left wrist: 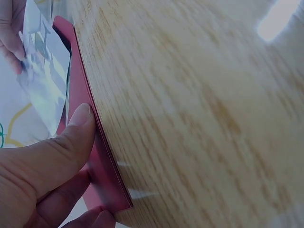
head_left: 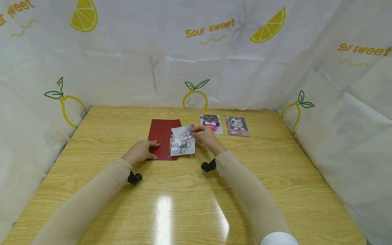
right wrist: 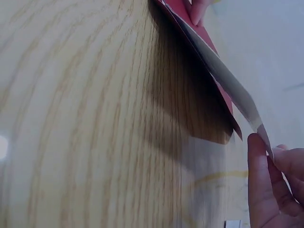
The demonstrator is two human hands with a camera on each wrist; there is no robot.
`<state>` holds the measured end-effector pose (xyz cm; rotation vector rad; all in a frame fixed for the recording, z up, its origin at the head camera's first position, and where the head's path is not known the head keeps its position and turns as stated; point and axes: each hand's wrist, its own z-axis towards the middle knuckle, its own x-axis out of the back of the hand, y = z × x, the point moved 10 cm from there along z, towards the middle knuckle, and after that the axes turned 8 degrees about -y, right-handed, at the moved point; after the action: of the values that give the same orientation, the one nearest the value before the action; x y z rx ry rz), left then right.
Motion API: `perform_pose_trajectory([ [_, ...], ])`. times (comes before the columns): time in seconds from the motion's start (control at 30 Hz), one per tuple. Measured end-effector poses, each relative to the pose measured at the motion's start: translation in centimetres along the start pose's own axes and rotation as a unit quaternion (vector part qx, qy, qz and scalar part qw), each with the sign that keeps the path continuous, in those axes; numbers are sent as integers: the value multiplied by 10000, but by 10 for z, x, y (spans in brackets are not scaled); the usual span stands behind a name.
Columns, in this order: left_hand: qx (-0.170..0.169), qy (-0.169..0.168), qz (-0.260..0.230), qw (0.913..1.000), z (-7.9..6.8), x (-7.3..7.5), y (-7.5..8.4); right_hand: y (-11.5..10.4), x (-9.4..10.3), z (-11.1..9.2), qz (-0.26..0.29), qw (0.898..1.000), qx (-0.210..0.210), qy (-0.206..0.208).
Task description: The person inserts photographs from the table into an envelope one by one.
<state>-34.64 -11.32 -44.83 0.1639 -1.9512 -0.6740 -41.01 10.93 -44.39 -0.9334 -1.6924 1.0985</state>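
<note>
Two sleeves (head_left: 92,194) — left fingers (head_left: 154,144) apart on one red folder (head_left: 160,131); right fingers (right wrist: 259,180) closed on one photo (head_left: 186,144); two cat photos (head_left: 238,126) beyond

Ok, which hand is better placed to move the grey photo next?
Probably the right hand: it pinches the grey photo by its edge, while the left hand rests on the red envelope.

The wood-grained table (head_left: 275,170) bore a red folder (head_left: 160,131) at the left grip (head_left: 139,152), a tabby photo (head_left: 212,118) just beyond the right grip (head_left: 206,137), and another cat photo (head_left: 238,126) farther right.
</note>
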Motion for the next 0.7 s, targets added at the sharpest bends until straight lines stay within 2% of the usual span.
perform_pose_trajectory([
  [0.17,29,-2,0,10000,-1,0,0,2,-1,0,9,9998,-110,-153],
  [0.37,32,-8,31,10000,-1,1,1,-1,-4,2,167,9994,10,-309],
  [0.53,25,-13,43,10000,-1,0,1,-3,0,5,104,9998,27,-165],
  [0.7,-2,-19,42,10000,0,0,0,-3,2,5,263,9996,-59,-82],
])
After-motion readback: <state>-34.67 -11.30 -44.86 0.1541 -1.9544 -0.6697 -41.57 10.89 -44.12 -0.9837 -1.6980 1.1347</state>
